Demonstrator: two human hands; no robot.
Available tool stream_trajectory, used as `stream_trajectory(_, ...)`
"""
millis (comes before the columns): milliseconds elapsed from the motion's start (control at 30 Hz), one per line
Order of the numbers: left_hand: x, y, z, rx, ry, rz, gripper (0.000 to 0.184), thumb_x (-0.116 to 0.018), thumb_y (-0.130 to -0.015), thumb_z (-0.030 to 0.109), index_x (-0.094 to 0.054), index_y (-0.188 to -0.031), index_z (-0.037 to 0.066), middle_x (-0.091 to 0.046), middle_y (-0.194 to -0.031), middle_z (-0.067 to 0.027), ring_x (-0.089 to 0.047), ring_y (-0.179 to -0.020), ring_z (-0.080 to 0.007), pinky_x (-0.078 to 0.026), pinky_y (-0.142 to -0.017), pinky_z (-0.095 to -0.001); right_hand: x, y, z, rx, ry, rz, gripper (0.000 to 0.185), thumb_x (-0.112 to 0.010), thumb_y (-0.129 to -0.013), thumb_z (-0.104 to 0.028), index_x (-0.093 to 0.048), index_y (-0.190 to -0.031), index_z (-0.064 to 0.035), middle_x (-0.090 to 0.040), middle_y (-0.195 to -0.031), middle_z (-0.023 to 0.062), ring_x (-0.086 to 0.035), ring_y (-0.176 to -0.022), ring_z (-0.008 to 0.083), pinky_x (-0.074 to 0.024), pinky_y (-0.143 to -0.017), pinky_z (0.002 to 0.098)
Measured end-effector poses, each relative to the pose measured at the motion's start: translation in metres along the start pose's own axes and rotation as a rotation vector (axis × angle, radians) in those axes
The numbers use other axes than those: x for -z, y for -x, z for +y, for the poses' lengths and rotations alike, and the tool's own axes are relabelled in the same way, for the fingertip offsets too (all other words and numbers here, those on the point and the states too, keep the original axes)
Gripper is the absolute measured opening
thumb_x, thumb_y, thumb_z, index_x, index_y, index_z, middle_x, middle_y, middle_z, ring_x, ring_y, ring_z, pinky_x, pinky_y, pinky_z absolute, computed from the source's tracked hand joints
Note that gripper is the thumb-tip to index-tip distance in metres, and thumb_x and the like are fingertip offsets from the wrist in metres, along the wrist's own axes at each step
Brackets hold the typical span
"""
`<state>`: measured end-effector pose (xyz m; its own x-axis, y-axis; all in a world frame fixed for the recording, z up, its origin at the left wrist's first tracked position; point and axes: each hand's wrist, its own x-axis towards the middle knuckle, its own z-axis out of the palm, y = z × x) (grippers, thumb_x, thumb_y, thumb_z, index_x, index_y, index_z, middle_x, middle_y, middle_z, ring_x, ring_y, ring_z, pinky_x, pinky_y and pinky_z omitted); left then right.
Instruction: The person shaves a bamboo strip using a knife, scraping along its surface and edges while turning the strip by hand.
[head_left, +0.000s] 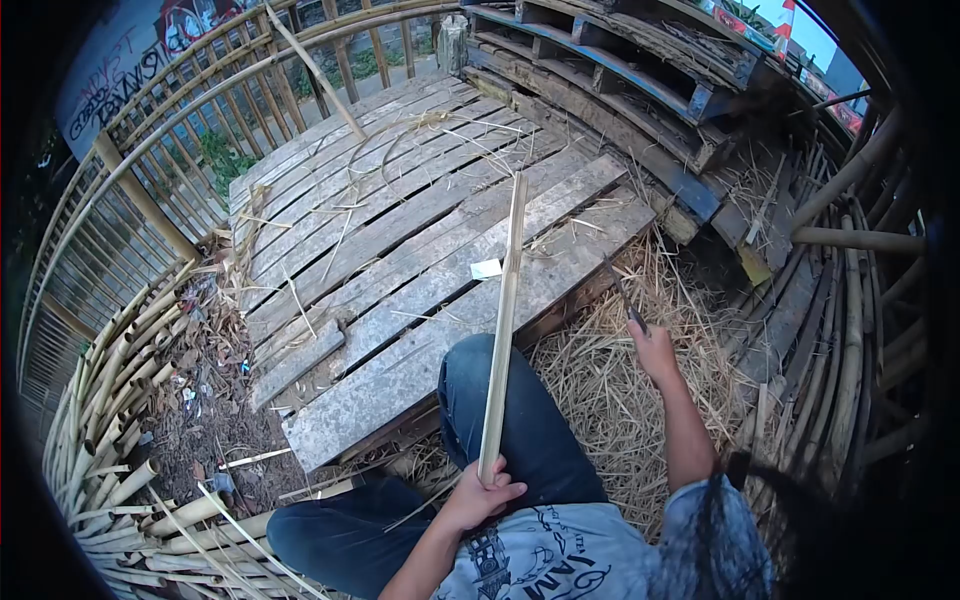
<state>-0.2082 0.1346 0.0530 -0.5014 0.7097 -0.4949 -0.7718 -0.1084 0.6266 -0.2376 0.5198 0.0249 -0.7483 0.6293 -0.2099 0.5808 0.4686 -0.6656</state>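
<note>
Before the slatted wooden platform point(392, 232) at upper centre, a bent knee point(466, 372) likely steadies the split bamboo strip point(506, 300) mid-frame, gripped low by the left hand point(482, 496), while right of centre the right hand point(656, 352) clasps a knife point(636, 317), blade safely outward.

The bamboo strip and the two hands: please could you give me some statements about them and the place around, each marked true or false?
1. The left hand holds the bamboo strip. True.
2. The knife is in the left hand. False: the right hand holds it.
3. The knife touches the strip. False: they are apart.
4. Loose shavings lie beside the slatted platform. True.
5. The stacked pallets are left of the strip. False: they are on the right.
</note>
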Motion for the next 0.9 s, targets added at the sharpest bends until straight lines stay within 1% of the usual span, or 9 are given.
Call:
stream_trajectory(33,-0.001,-0.003,0.004,0.018,-0.011,-0.005,0.037,-0.066,-0.082,-0.005,-0.034,-0.083,0.015,-0.037,-0.059,0.0088,-0.032,-0.044,-0.0001,-0.024,-0.037,-0.0208,-0.022,0.003,0.036,-0.091,-0.31,-0.069,0.062,-0.057,-0.081,-0.062,-0.059,-0.07,-0.0004,-0.055,-0.056,0.0121,-0.058,-0.056,0.0276,-0.0461,-0.057,0.0405)
stream_trajectory(167,0.0,-0.012,0.019,0.047,-0.031,0.025,0.037,-0.065,-0.083,-0.004,-0.035,-0.083,0.016,-0.035,-0.059,0.0095,-0.031,-0.044,0.0002,-0.023,-0.036,-0.0198,-0.055,0.051,0.006,-0.138,-0.531,-0.085,0.066,-0.057,-0.079,-0.066,-0.053,-0.063,-0.0019,-0.048,-0.051,0.0095,-0.055,-0.049,0.0248,-0.0436,-0.052,0.04)
stream_trajectory(233,0.0,-0.009,0.014,0.082,0.014,0.033,0.037,-0.065,-0.083,-0.004,-0.035,-0.083,0.017,-0.034,-0.059,0.0097,-0.03,-0.044,0.0,-0.023,-0.036,-0.0193,-0.062,0.052,-0.005,0.411,-0.088,-0.117,0.067,-0.059,-0.075,-0.068,-0.052,-0.061,-0.0031,-0.049,-0.051,0.0106,-0.053,-0.046,0.0282,-0.0443,-0.051,0.0423)
stream_trajectory(300,-0.002,-0.009,0.015,0.093,0.016,0.039,0.037,-0.064,-0.083,-0.005,-0.035,-0.083,0.017,-0.034,-0.059,0.0096,-0.03,-0.044,0.0,-0.023,-0.036,-0.0193,-0.051,0.06,-0.059,0.677,0.065,-0.246,0.067,-0.063,-0.07,-0.07,-0.055,-0.062,-0.0045,-0.055,-0.053,0.0122,-0.057,-0.05,0.0336,-0.0459,-0.052,0.0435)
stream_trajectory(400,-0.002,-0.012,0.016,0.085,0.08,0.022,0.037,-0.065,-0.083,-0.005,-0.035,-0.083,0.017,-0.035,-0.06,0.0091,-0.031,-0.043,-0.0002,-0.024,-0.037,-0.0194,-0.052,0.056,-0.115,0.837,0.221,-0.353,0.068,-0.063,-0.065,-0.073,-0.057,-0.062,-0.0058,-0.059,-0.058,0.0144,-0.061,-0.061,0.0366,-0.0473,-0.056,0.0435)
stream_trajectory(467,-0.003,-0.01,0.017,0.073,-0.03,0.052,0.036,-0.063,-0.083,-0.007,-0.036,-0.085,0.017,-0.037,-0.06,0.0084,-0.032,-0.045,-0.0002,-0.024,-0.037,-0.0191,-0.056,0.04,-0.129,0.979,0.493,-0.48,0.072,-0.06,-0.062,-0.078,-0.059,-0.063,-0.0065,-0.061,-0.061,0.0154,-0.063,-0.066,0.0363,-0.0484,-0.059,0.0438)
stream_trajectory(567,-0.005,-0.008,0.011,0.02,-0.111,0.066,0.038,-0.064,-0.082,-0.007,-0.035,-0.084,0.017,-0.037,-0.06,0.0085,-0.032,-0.044,-0.0005,-0.025,-0.037,-0.0197,-0.056,-0.002,-0.128,0.879,0.429,-0.401,0.074,-0.058,-0.063,-0.079,-0.062,-0.067,-0.0053,-0.063,-0.064,0.0166,-0.063,-0.069,0.0373,-0.0495,-0.065,0.0451)
stream_trajectory(767,-0.011,-0.01,0.012,0.046,-0.151,0.122,0.039,-0.066,-0.081,-0.007,-0.034,-0.083,0.016,-0.036,-0.059,0.0084,-0.033,-0.044,-0.0005,-0.026,-0.037,-0.0202,-0.047,-0.021,-0.143,0.836,0.531,-0.47,0.072,-0.06,-0.062,-0.077,-0.065,-0.071,-0.0053,-0.065,-0.071,0.0166,-0.064,-0.075,0.0373,-0.0486,-0.072,0.0461)
stream_trajectory(900,-0.013,-0.01,0.012,0.009,-0.112,0.097,0.038,-0.066,-0.081,-0.006,-0.034,-0.083,0.016,-0.036,-0.058,0.0084,-0.034,-0.044,-0.0008,-0.026,-0.037,-0.0207,-0.05,-0.038,-0.143,0.932,0.641,-0.346,0.073,-0.06,-0.06,-0.078,-0.066,-0.074,-0.0072,-0.065,-0.071,0.0158,-0.064,-0.075,0.0355,-0.049,-0.072,0.0456)
